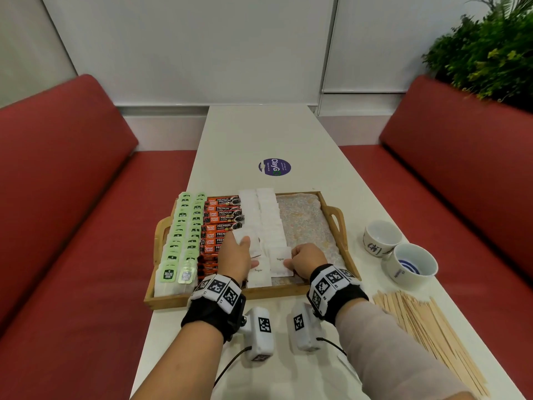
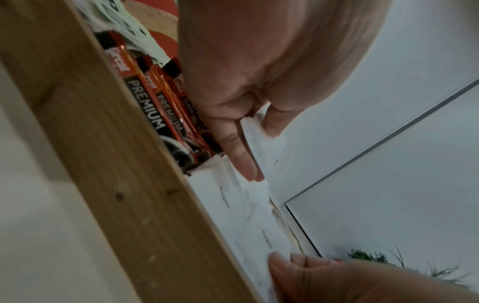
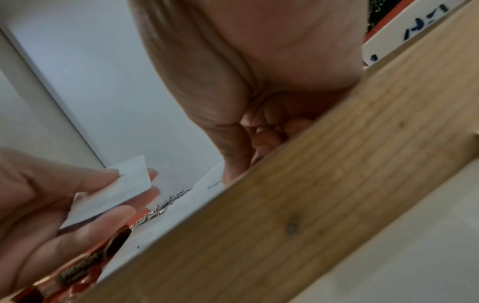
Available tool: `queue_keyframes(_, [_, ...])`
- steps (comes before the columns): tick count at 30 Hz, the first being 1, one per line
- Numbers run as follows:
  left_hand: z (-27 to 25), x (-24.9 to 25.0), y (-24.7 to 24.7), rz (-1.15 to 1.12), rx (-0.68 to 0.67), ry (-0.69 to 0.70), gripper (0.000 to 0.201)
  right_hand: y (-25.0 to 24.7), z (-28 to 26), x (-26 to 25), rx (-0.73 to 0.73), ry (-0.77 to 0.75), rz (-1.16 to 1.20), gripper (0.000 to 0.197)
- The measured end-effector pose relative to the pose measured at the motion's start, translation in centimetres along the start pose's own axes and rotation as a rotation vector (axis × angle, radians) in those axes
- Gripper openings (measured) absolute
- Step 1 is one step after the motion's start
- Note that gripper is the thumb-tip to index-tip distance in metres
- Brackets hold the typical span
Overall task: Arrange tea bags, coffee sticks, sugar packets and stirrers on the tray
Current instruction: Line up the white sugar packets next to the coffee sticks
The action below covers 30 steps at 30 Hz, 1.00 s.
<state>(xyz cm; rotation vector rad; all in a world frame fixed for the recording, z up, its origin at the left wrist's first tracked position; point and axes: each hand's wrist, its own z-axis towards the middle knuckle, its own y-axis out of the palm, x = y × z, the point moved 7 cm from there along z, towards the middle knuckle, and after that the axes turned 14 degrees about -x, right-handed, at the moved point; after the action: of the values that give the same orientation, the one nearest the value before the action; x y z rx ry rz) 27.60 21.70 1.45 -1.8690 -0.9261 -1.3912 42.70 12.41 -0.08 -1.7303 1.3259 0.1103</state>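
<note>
packet pinched in left hand, seemingly sugar, clearest from right wrist.

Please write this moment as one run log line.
left hand: holds sugar packets | right hand: pinches sugar packet in tray | stirrers: on table

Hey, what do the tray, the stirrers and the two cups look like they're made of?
Tray: light unfinished-looking wood, grain and knots visible in the wrist views. Stirrers: thin pale wood strips, matte, probably birch or bamboo. Cups: glossy white glazed ceramic with blue markings, likely porcelain.
</note>
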Motion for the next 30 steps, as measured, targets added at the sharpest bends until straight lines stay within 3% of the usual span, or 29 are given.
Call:
queue_keyframes(11, [-0.2,-0.2,0.2,-0.088,-0.058,-0.034,0.018,-0.6,-0.4,0.0,0.12,-0.046,0.064,0.02])
queue_keyframes(17, [-0.1,0.2,0.6,0.091,-0.094,0.012,0.024,-1.1,-1.5,-2.4,0.055,-0.361,0.355,0.006])
queue_keyframes(20, [-0.1,0.3,1.0,0.188,-0.114,0.062,0.031,-1.1,-2.0,-3.0,0.036,-0.406,0.373,0.004])
queue_keyframes(24, [-0.4,1.1,0.9,0.25,-0.084,0.1,0.007,-1.4,-1.7,-2.0,0.054,-0.319,0.325,0.015])
queue_keyframes(30, [-0.5,0.7,0.3,0.191,-0.057,0.114,0.019,-0.4,-0.9,0.4,-0.043,-0.095,0.178,0.027])
